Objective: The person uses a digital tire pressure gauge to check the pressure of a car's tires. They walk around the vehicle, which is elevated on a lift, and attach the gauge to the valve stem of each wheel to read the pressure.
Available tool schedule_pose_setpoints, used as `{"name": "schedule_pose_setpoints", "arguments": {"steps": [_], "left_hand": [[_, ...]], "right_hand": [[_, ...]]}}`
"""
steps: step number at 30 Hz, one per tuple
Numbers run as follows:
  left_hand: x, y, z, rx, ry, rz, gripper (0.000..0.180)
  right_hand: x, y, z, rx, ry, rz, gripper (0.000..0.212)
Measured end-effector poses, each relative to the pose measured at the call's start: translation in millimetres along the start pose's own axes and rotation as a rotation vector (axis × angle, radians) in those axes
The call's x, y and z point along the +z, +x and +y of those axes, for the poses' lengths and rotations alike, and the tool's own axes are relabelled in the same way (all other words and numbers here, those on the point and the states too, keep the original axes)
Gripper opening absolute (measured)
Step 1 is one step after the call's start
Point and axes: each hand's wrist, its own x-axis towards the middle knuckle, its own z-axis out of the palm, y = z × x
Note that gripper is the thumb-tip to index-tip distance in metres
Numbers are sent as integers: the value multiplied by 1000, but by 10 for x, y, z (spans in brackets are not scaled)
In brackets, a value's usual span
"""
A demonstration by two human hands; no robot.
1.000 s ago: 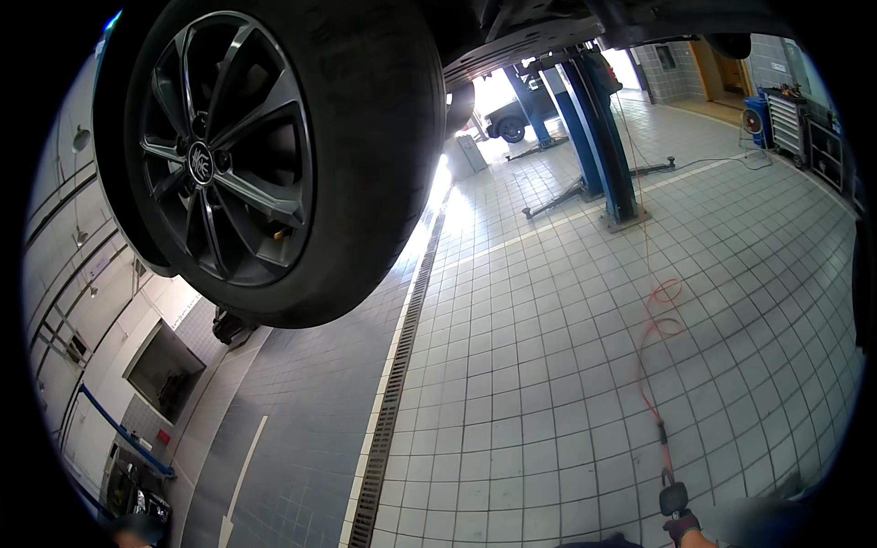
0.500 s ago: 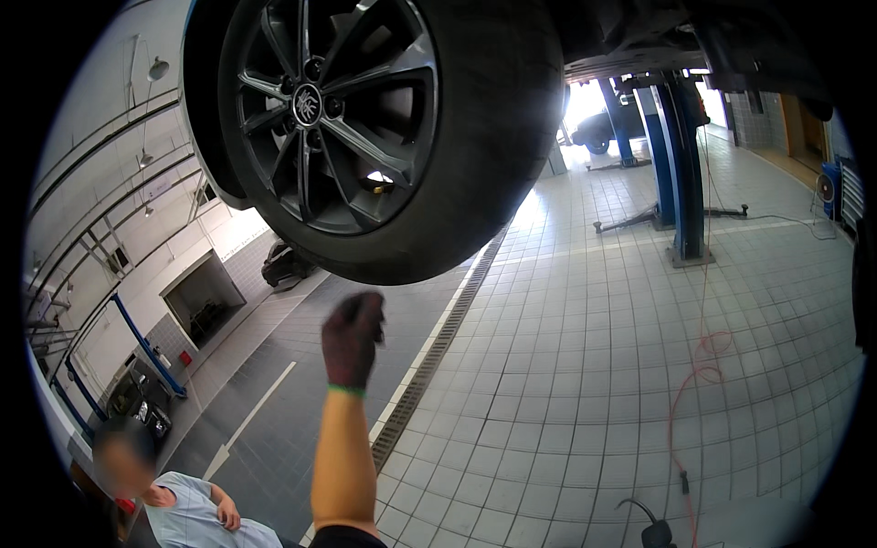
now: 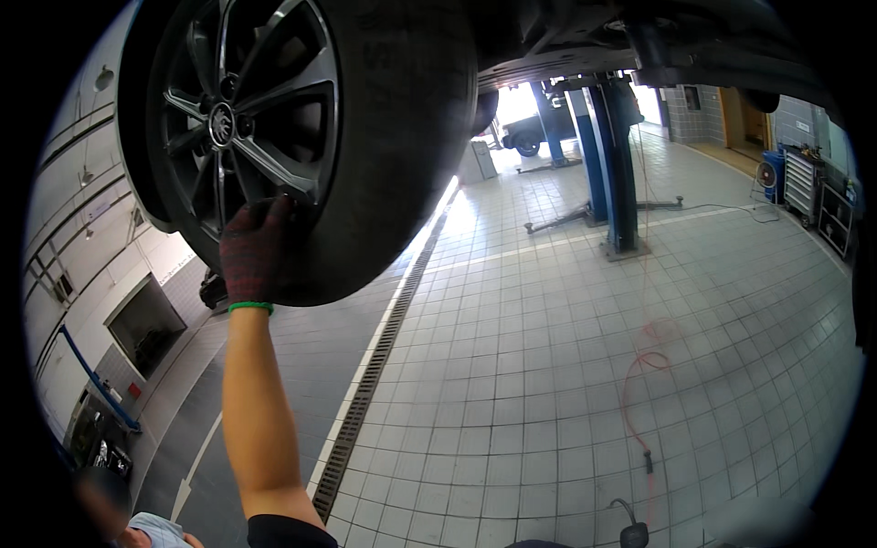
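Note:
A raised car's wheel fills the upper left, its dark tyre round a grey and black alloy rim with several spokes. My left hand, in a dark red and black knit glove with a green cuff, is up against the wheel's lower part. Its fingers are bent over the rim's lower edge next to a spoke, and the palm covers part of the tyre's sidewall. The fingertips are dark and partly lost against the black rim. My right hand is out of view.
The car's underbody spans the top. A blue lift post stands beyond the wheel. A red air hose lies on the tiles, right of a floor drain grate. A person is at the lower left; a tool cabinet stands far right.
My left hand has risen from below the tyre to the rim and taken hold there. The view has shifted, so the wheel sits further left and the person lower.

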Motion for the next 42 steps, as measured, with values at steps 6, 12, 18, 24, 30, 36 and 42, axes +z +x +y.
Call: {"name": "schedule_pose_setpoints", "arguments": {"steps": [6,12,18,24,30,36,42], "left_hand": [[-21,49,-158,351,491,25,26],[-17,50,-73,130,256,-18,37],[51,4,76,0,-20,-35,43],[-79,50,139,9,150,-32,39],[-37,44,29,43,95,-86,41],[-107,139,32,135,173,-179,37],[-46,135,96,234,327,-154,30]], "right_hand": [[34,-112,286,55,47,-4,70],[-95,-243,1,60,10,-12,70],[91,128,124,-14,-23,51,66],[218,228,131,-56,16,79,65],[416,317,328,-26,153,65,69],[330,22,312,10,16,66,71],[414,125,395,-7,-11,39,74]]}}
